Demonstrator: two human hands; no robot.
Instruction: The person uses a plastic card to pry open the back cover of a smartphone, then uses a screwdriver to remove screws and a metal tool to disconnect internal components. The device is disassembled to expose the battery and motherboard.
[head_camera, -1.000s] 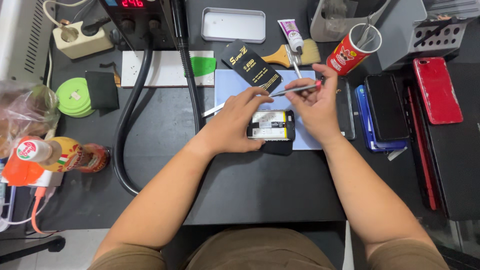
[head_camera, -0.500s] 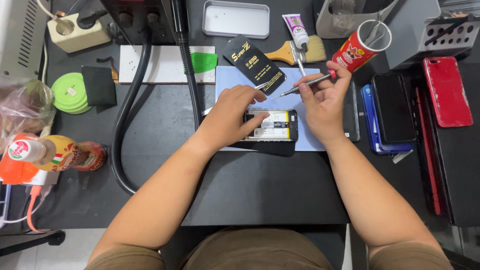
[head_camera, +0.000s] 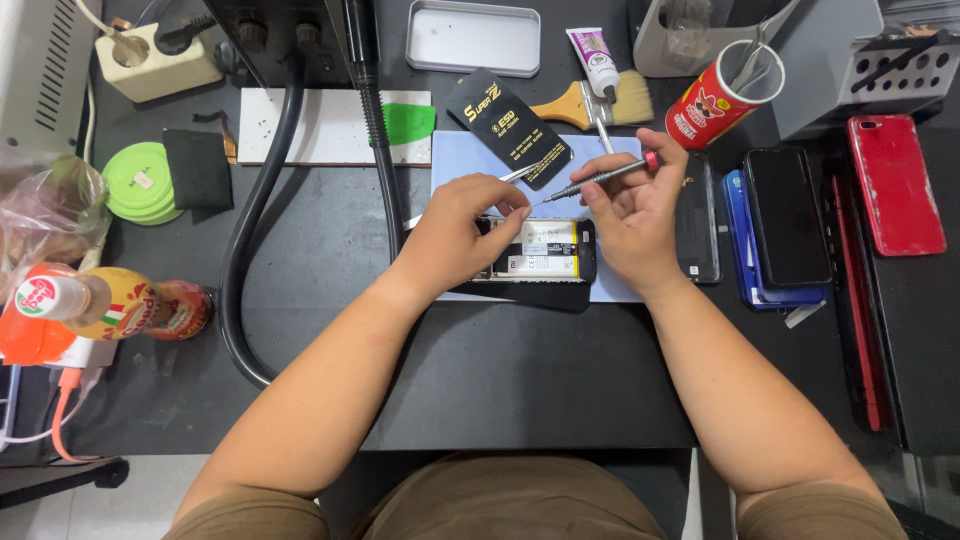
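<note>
An opened phone (head_camera: 535, 250) lies flat in the middle of the black table (head_camera: 330, 250), on a pale blue mat (head_camera: 470, 160). Its back is off and the yellow and white parts inside show. The left hand (head_camera: 460, 235) rests on the left end of the phone, with its fingers bent down onto it. Thin silver tweezers (head_camera: 520, 173) poke out from behind the fingertips of this hand, but I cannot tell if the hand pinches them. The right hand (head_camera: 630, 215) is just beside the right end of the phone and is closed around a small screwdriver (head_camera: 600, 178) with a red cap. The screwdriver is tilted, and its tip points left toward the other hand, above the top edge of the phone. A black packet (head_camera: 508, 127) lies just behind the phone. Near it are a paintbrush (head_camera: 595, 103) and a little glue tube (head_camera: 597, 58). A red can (head_camera: 722, 98) with tools in it stands to the right. More phones (head_camera: 785, 215) lie side by side on the right, and one is red (head_camera: 895, 185). A thick black hose (head_camera: 255, 215) curves across the left side, near a green round roll (head_camera: 140, 182).
</note>
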